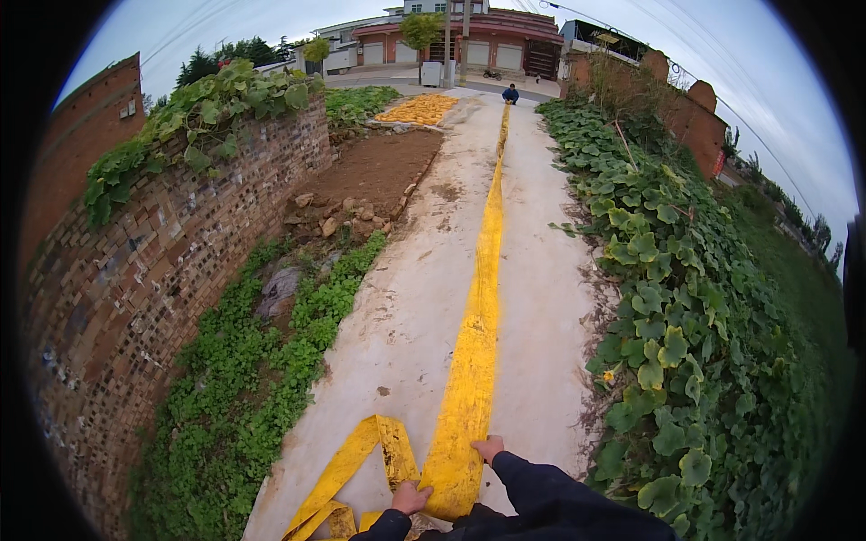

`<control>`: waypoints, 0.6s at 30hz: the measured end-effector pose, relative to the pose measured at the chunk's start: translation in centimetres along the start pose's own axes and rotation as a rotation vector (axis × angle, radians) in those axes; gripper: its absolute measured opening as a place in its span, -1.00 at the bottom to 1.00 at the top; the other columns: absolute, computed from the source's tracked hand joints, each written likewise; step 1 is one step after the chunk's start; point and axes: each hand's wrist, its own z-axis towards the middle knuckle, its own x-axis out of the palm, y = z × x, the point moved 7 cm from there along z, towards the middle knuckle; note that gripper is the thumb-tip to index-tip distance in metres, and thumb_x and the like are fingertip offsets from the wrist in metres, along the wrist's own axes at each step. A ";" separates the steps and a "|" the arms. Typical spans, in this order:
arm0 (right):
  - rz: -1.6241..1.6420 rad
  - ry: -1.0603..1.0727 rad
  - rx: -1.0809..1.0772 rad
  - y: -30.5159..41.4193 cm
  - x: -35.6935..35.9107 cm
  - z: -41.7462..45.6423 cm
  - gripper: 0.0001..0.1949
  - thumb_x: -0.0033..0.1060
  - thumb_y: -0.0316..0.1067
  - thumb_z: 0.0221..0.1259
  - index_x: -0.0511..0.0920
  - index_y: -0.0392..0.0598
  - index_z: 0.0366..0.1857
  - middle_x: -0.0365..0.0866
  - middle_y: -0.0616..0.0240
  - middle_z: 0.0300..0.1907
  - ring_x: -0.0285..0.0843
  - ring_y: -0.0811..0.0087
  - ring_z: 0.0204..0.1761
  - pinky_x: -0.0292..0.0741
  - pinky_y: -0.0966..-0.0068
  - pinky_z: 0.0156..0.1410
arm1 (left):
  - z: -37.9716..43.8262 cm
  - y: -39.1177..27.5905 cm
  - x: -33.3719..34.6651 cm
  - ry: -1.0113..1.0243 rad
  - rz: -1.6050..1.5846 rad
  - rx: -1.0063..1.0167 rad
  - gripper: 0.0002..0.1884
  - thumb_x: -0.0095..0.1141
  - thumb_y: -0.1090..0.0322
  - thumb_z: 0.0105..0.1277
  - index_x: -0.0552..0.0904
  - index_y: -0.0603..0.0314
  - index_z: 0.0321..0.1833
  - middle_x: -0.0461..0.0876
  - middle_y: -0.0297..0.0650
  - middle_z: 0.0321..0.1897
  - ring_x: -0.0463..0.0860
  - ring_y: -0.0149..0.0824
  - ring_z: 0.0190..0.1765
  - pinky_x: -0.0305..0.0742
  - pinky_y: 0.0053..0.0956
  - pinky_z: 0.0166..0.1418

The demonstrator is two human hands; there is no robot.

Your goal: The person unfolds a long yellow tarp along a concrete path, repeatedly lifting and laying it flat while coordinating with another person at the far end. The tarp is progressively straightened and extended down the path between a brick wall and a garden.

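Note:
A long flat yellow hose (473, 345), smudged with dirt, runs up the concrete path away from me. My left hand (411, 498) grips its left edge low in the view. On the opposite edge, a little farther up, my right hand (488, 448) holds the hose between thumb and fingers. More of the yellow band lies in loose folds (358, 453) on the ground to the left of my left hand. At the far end of the path a person in dark blue (510, 95) crouches at the hose, their hands too small to make out.
A brick wall (203, 216) with vines and low green plants (270, 379) borders the left. Broad-leaved vines (649, 270) line the right. Farther up are stones (331, 223), bare soil (385, 162), a yellow-orange spread of crops (419, 109) and a utility pole (465, 40).

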 end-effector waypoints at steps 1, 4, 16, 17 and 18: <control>0.068 0.021 0.050 -0.4 -0.7 0.6 -0.62 0.43 -0.38 0.10 0.60 -0.44 -0.07 0.73 0.05 -0.24 0.75 0.19 -0.32 0.67 0.30 -0.26 | 0.1 -1.5 -0.7 0.026 -0.034 0.006 -0.45 0.27 0.02 0.19 0.66 0.45 0.02 0.72 0.13 -0.14 0.72 -0.03 -0.02 0.56 -0.30 0.06; 0.135 0.122 0.125 -4.4 1.6 -0.1 -0.65 0.51 -0.28 0.07 0.61 -0.31 -0.18 0.71 0.15 -0.30 0.72 0.28 -0.38 0.66 0.30 -0.32 | 3.0 1.5 0.1 0.014 -0.332 0.018 -0.55 0.31 0.15 0.18 0.68 0.48 -0.06 0.76 -0.01 -0.25 0.74 -0.21 -0.16 0.58 -0.35 -0.07; 0.561 0.668 0.339 -3.5 5.7 -7.3 -0.46 0.33 -0.21 0.29 0.38 -0.11 0.30 0.58 0.20 0.19 0.60 0.26 0.15 0.57 0.23 0.22 | 8.5 0.2 0.2 0.290 -0.710 -0.184 -0.46 0.43 0.33 0.17 0.57 0.47 0.16 0.70 -0.12 0.00 0.70 -0.25 -0.04 0.59 -0.40 0.03; 0.587 0.727 0.300 -3.4 5.7 -7.6 -0.46 0.33 -0.23 0.29 0.38 -0.11 0.30 0.57 0.20 0.20 0.60 0.26 0.16 0.57 0.24 0.22 | 8.2 0.0 0.4 0.299 -0.708 -0.174 -0.46 0.43 0.32 0.17 0.56 0.47 0.17 0.69 -0.13 0.01 0.69 -0.26 -0.04 0.59 -0.40 0.04; 0.534 0.699 0.355 -4.2 5.4 -7.6 -0.46 0.31 -0.24 0.30 0.36 -0.12 0.32 0.57 0.19 0.20 0.60 0.26 0.16 0.57 0.25 0.22 | 8.1 -0.4 0.5 0.307 -0.706 -0.164 -0.45 0.43 0.31 0.18 0.56 0.46 0.17 0.69 -0.13 0.02 0.69 -0.27 -0.03 0.58 -0.39 0.04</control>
